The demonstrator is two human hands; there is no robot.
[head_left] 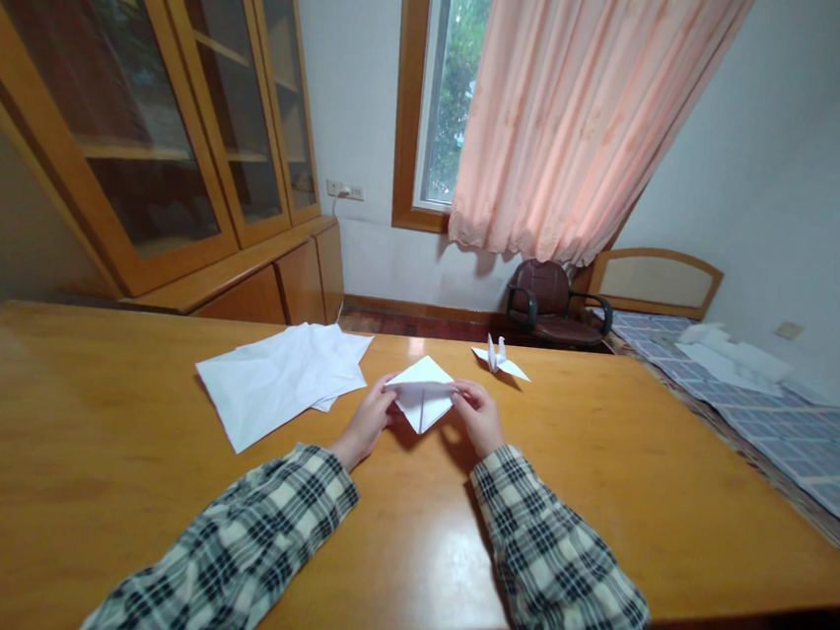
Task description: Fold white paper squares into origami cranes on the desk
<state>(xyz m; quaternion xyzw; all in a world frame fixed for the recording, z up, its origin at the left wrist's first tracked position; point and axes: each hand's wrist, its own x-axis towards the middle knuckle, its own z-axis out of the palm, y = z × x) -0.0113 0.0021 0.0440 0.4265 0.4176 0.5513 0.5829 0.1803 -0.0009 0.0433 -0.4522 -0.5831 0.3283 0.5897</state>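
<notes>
Upper left: wooden cabinet [187,114] with glass doors, shelves visible behind the panes. Wooden table [81,441] spanned the lower half of the frame, left edge to right. Left of center on it, loose white sheets [280,381] lay overlapped and fanned, count unclear. Above them, wall socket [344,190] with something plugged in. Left hand [367,427], plaid cuff at the wrist, came in from lower left; its fingers gripped the left corner of the folded paper [424,369]. That piece sat at mid-frame, a white diamond with a raised fold across its width and a dark line down the lower half; couldn't tell if it touched the table. Window [460,91] at top center. Right hand [480,420], same plaid, had thumb and fingers pinched on the right corner. 1 paper crane [499,360] stood just beyond that hand, near the table's far edge, wings spread. Above it, pink curtain [573,112]; below the curtain, maroon chair [545,292] with black armrests. Far right: bed [774,414], checked cover, white material [739,358] on top.
</notes>
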